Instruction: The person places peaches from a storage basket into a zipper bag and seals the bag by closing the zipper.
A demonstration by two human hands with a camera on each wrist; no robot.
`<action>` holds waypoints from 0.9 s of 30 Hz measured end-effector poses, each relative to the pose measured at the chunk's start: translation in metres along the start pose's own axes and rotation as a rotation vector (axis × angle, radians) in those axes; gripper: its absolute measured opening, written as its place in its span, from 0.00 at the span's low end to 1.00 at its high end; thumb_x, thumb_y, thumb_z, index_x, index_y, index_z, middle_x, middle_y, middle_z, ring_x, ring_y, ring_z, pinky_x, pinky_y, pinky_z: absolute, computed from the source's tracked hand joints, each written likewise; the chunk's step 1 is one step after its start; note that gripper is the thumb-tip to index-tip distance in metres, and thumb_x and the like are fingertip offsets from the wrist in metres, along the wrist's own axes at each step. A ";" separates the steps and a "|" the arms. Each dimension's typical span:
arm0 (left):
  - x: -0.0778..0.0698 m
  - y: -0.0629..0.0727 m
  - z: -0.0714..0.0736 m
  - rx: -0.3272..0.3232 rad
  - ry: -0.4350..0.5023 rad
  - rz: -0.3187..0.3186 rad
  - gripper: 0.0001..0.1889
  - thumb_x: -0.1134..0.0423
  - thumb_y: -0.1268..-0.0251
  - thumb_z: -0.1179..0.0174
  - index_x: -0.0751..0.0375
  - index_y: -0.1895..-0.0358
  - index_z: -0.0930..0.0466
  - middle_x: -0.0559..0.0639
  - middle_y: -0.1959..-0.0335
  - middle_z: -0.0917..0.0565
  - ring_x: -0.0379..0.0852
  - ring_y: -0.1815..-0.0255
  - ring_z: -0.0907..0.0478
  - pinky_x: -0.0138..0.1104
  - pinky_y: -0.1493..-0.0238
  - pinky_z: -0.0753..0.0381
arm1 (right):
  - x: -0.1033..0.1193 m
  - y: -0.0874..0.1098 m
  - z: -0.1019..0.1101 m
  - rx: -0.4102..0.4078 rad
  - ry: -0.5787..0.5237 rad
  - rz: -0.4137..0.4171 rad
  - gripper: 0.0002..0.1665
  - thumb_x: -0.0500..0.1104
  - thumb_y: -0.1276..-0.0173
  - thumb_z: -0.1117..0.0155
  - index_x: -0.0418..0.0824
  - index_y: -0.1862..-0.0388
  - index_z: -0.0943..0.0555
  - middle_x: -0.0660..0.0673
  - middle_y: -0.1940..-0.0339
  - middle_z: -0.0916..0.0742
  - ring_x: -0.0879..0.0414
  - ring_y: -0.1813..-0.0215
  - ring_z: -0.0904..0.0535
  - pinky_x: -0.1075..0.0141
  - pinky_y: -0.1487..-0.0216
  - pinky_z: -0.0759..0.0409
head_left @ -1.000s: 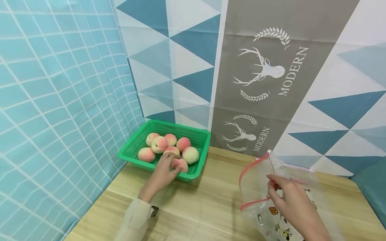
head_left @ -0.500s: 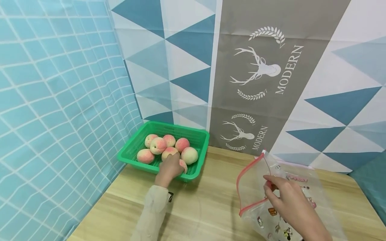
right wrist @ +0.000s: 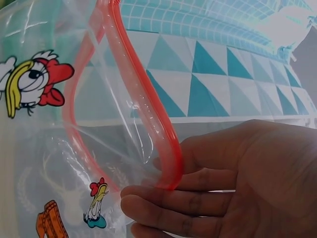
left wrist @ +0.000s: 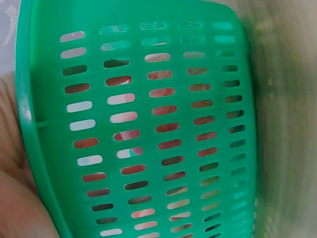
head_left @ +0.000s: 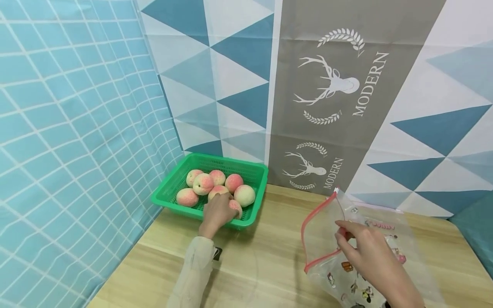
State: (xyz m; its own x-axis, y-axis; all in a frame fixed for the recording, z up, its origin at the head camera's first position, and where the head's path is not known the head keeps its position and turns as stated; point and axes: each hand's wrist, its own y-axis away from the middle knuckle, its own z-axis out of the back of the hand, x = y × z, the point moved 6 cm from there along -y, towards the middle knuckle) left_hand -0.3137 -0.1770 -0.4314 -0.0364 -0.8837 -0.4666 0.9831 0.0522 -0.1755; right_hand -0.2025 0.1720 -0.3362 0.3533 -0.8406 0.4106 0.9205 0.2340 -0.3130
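Several pink and cream peaches [head_left: 203,184] lie in a green slotted basket [head_left: 163,200]. My left hand [head_left: 217,211] reaches over its front rim, fingers curled round the front peach [head_left: 236,208]; part of that peach is hidden. In the left wrist view the basket wall [left wrist: 148,114] fills most of the frame, and only a piece of the hand [left wrist: 15,193] shows at the left. At the right, my right hand [head_left: 369,252] pinches the red zip edge of a clear zip bag [head_left: 319,239] printed with cartoon figures. The right wrist view shows the bag's mouth [right wrist: 143,94] spread apart.
The wooden table [head_left: 262,265] extends between basket and bag. Behind stands a patterned cloth wall [head_left: 308,98], close to the basket's back edge. A blue checked cloth [head_left: 77,128] rises along the left side.
My left hand has moved slightly right and curled over the front peach, with its forearm swinging right. The right hand keeps its hold on the bag, which has barely shifted.
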 end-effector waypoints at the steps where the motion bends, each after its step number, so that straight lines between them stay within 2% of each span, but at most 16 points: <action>1: -0.002 -0.001 0.001 -0.011 0.008 -0.014 0.11 0.59 0.47 0.33 0.52 0.59 0.15 0.50 0.64 0.19 0.50 0.63 0.24 0.52 0.65 0.24 | 0.000 0.000 0.002 -0.009 0.005 0.007 0.15 0.36 0.36 0.34 0.32 0.51 0.15 0.52 0.72 0.15 0.61 0.69 0.22 0.67 0.72 0.22; 5: -0.007 -0.005 0.003 -0.045 0.040 -0.058 0.20 0.59 0.48 0.31 0.55 0.49 0.15 0.52 0.58 0.16 0.52 0.60 0.21 0.55 0.62 0.22 | -0.003 0.000 0.005 -0.013 0.012 0.003 0.15 0.36 0.36 0.34 0.32 0.51 0.15 0.51 0.72 0.15 0.60 0.69 0.22 0.67 0.72 0.21; 11: -0.009 -0.005 0.005 -0.061 0.080 -0.114 0.23 0.59 0.49 0.31 0.56 0.46 0.16 0.51 0.57 0.16 0.50 0.62 0.21 0.49 0.67 0.21 | -0.006 0.001 0.005 0.004 0.000 -0.021 0.16 0.37 0.35 0.33 0.31 0.50 0.15 0.50 0.72 0.15 0.60 0.70 0.23 0.67 0.72 0.21; 15: -0.006 -0.003 0.008 -0.079 0.136 -0.176 0.22 0.62 0.49 0.33 0.56 0.47 0.15 0.48 0.57 0.16 0.49 0.56 0.22 0.48 0.59 0.21 | -0.008 0.000 0.006 0.009 -0.006 -0.021 0.16 0.37 0.35 0.34 0.31 0.50 0.16 0.50 0.71 0.14 0.60 0.70 0.22 0.67 0.72 0.23; 18: -0.001 0.001 0.011 -0.080 0.178 -0.208 0.23 0.62 0.50 0.31 0.57 0.46 0.16 0.49 0.53 0.16 0.49 0.50 0.24 0.48 0.53 0.23 | -0.009 0.000 0.004 0.022 -0.016 -0.017 0.16 0.37 0.34 0.34 0.31 0.49 0.16 0.50 0.70 0.14 0.60 0.69 0.21 0.66 0.72 0.23; 23: 0.005 0.007 0.014 -0.040 0.318 -0.239 0.28 0.59 0.46 0.27 0.57 0.39 0.19 0.50 0.45 0.20 0.48 0.50 0.23 0.46 0.54 0.21 | -0.012 0.000 0.002 0.052 -0.018 -0.033 0.17 0.37 0.34 0.34 0.31 0.48 0.16 0.50 0.69 0.14 0.60 0.69 0.22 0.66 0.71 0.22; 27: 0.008 0.010 0.016 -0.041 0.423 -0.260 0.29 0.58 0.44 0.26 0.54 0.37 0.21 0.50 0.41 0.23 0.50 0.49 0.20 0.46 0.51 0.18 | -0.015 0.001 0.002 0.066 -0.021 -0.044 0.17 0.37 0.33 0.34 0.31 0.48 0.17 0.49 0.68 0.13 0.61 0.71 0.23 0.67 0.74 0.24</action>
State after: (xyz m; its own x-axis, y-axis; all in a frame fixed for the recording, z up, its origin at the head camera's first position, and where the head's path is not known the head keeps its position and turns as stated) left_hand -0.3013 -0.1912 -0.4229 -0.3568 -0.6043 -0.7124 0.9245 -0.1190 -0.3621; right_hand -0.2068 0.1858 -0.3413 0.3145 -0.8406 0.4409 0.9441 0.2289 -0.2371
